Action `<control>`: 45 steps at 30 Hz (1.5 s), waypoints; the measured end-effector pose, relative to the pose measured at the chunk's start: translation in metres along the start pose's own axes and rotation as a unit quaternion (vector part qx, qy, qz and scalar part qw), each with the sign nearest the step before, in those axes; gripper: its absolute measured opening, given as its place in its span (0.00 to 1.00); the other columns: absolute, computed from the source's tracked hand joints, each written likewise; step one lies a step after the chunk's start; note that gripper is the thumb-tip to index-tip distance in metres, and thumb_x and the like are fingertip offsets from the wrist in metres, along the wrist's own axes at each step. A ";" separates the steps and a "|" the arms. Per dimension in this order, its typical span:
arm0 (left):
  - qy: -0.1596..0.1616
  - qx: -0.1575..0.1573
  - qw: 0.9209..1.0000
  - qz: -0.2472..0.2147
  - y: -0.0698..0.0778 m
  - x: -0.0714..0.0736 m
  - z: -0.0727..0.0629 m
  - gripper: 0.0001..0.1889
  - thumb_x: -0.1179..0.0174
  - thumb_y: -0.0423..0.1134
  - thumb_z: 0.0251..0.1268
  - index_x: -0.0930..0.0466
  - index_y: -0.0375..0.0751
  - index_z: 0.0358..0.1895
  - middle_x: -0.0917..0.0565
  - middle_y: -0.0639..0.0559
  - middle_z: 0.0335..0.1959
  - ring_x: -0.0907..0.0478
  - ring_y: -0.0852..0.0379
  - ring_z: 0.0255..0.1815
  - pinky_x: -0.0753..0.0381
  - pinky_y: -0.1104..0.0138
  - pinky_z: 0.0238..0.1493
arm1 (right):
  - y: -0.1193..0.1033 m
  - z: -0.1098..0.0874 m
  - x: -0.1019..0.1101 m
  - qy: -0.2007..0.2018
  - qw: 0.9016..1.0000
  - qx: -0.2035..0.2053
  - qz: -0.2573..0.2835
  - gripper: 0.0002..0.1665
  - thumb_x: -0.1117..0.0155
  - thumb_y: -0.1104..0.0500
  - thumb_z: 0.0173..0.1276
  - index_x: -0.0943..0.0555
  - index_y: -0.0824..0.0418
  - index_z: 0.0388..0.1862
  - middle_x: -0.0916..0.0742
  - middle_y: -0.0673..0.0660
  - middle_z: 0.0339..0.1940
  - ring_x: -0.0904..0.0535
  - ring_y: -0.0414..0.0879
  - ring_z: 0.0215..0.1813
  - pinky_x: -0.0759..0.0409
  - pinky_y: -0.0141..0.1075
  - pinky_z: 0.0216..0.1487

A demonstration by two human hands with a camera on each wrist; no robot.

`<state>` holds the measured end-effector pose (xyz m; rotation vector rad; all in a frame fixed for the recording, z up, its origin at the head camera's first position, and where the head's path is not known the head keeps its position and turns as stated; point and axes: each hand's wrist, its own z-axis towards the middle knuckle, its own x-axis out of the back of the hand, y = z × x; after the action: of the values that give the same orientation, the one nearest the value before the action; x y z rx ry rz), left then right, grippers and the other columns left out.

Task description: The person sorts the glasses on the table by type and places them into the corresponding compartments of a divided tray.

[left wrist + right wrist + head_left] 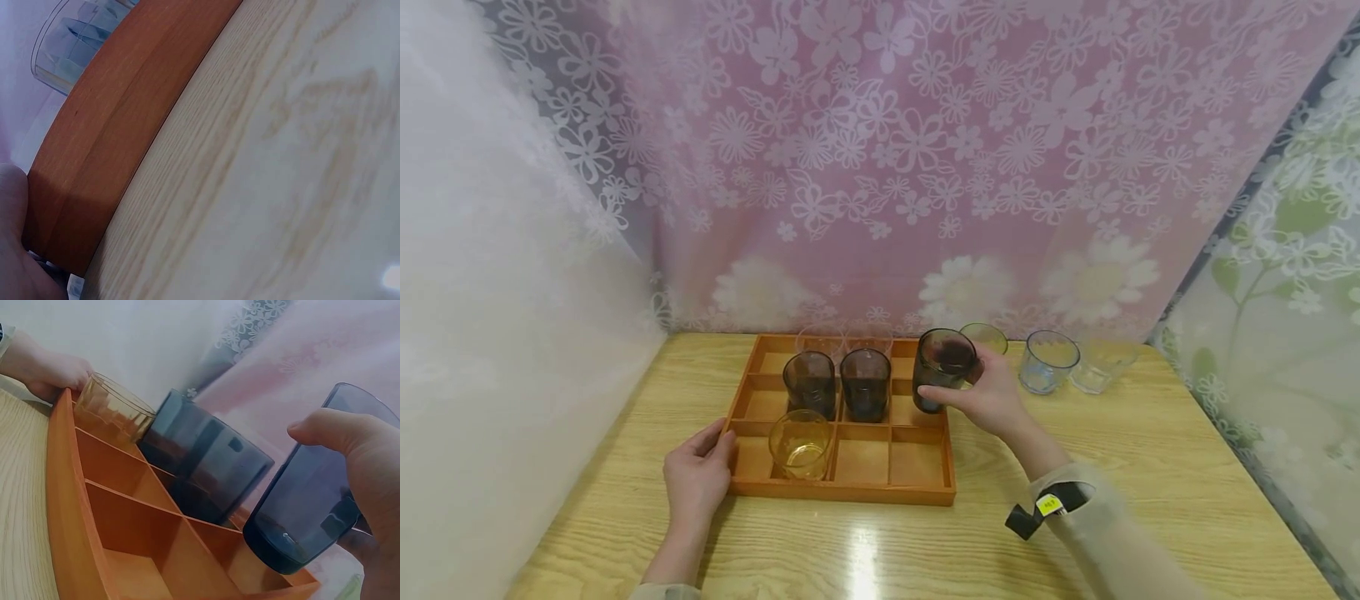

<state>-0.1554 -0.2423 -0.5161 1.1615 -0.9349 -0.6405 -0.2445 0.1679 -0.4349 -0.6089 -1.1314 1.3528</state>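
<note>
My right hand [996, 396] grips a dark grey glass tumbler [942, 375], thumb on the near side, over the right-hand column of a divided wooden tray [842, 492]. In the right wrist view the held tumbler is tilted, its base close over a middle-row compartment. Two similar dark tumblers, a left one [809, 385] and a right one [865, 386], stand in the tray's middle row. An amber glass [801, 446] stands in the front row. My left hand [698, 475] holds the tray's left side by the front corner, thumb and fingers at the wall.
Two clear glasses [868, 340] show faintly in the tray's back row. Right of the tray on the wooden table [1150, 492] stand a greenish-rimmed glass [988, 335], a blue-tinted glass [1048, 367] and a clear glass [1097, 367]. A flowered curtain [880, 167] hangs behind.
</note>
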 end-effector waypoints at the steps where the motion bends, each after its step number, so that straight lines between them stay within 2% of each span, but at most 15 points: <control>1: 0.000 0.001 1.000 0.000 0.000 0.000 0.000 0.17 0.35 0.34 0.77 0.15 0.31 0.62 0.14 0.32 0.56 0.17 0.42 0.58 0.22 0.84 0.43 | 0.001 0.001 -0.003 -0.002 1.000 0.001 0.003 0.35 0.13 0.65 0.56 0.16 0.61 0.63 0.12 0.59 0.56 0.14 0.54 0.57 0.15 0.37 0.57; 8: 0.002 0.005 1.000 0.003 0.001 -0.003 -0.001 0.16 0.35 0.33 0.76 0.14 0.31 0.62 0.13 0.33 0.55 0.17 0.42 0.58 0.21 0.84 0.42 | 0.011 0.003 -0.018 -0.008 1.000 -0.018 -0.003 0.35 0.12 0.62 0.56 0.17 0.63 0.63 0.12 0.61 0.56 0.14 0.55 0.56 0.15 0.36 0.54; 15: 0.004 0.001 1.000 -0.001 0.001 -0.003 -0.001 0.16 0.34 0.33 0.76 0.14 0.30 0.61 0.13 0.32 0.55 0.17 0.42 0.58 0.22 0.84 0.42 | 0.022 0.002 -0.023 -0.016 1.000 -0.025 0.002 0.38 0.13 0.65 0.56 0.19 0.69 0.64 0.14 0.67 0.59 0.16 0.63 0.59 0.16 0.35 0.55; 22: 0.005 -0.002 1.000 -0.003 0.002 -0.002 0.001 0.16 0.34 0.33 0.76 0.14 0.30 0.61 0.14 0.32 0.56 0.17 0.42 0.58 0.21 0.83 0.42 | 0.030 0.002 -0.029 -0.018 0.998 -0.052 -0.004 0.39 0.12 0.65 0.55 0.19 0.64 0.66 0.13 0.60 0.59 0.15 0.56 0.58 0.15 0.37 0.57; 29: 0.007 -0.003 1.000 0.000 0.001 -0.001 0.001 0.16 0.34 0.33 0.76 0.14 0.30 0.61 0.14 0.33 0.56 0.17 0.42 0.58 0.21 0.84 0.42 | 0.038 0.001 -0.035 -0.022 0.998 -0.056 -0.009 0.38 0.11 0.64 0.53 0.17 0.62 0.62 0.12 0.59 0.56 0.14 0.52 0.54 0.14 0.37 0.53; 34: 0.005 0.001 1.000 -0.001 0.001 -0.001 0.000 0.16 0.34 0.34 0.76 0.14 0.31 0.61 0.13 0.33 0.56 0.17 0.42 0.58 0.22 0.84 0.43 | 0.041 0.000 -0.036 -0.020 0.998 -0.049 -0.040 0.39 0.10 0.60 0.52 0.17 0.60 0.63 0.12 0.56 0.56 0.15 0.50 0.55 0.14 0.40 0.54; 37: 0.002 0.002 1.000 -0.002 0.002 0.000 0.000 0.16 0.34 0.34 0.76 0.14 0.31 0.62 0.14 0.32 0.56 0.17 0.42 0.58 0.22 0.84 0.43 | 0.043 -0.001 -0.036 -0.020 0.998 -0.043 -0.051 0.39 0.09 0.59 0.51 0.17 0.58 0.63 0.12 0.54 0.56 0.15 0.49 0.55 0.14 0.41 0.55; 45: 0.000 0.003 1.000 -0.002 0.001 0.001 -0.001 0.17 0.34 0.35 0.77 0.14 0.31 0.62 0.14 0.33 0.57 0.17 0.42 0.58 0.21 0.84 0.43 | 0.043 -0.003 -0.038 -0.027 0.998 -0.051 -0.034 0.40 0.09 0.60 0.49 0.17 0.60 0.62 0.12 0.56 0.56 0.15 0.50 0.56 0.15 0.40 0.55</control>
<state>-0.1544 -0.2426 -0.5149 1.1692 -0.9363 -0.6414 -0.2553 0.1406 -0.4842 -0.6061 -1.2605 1.2658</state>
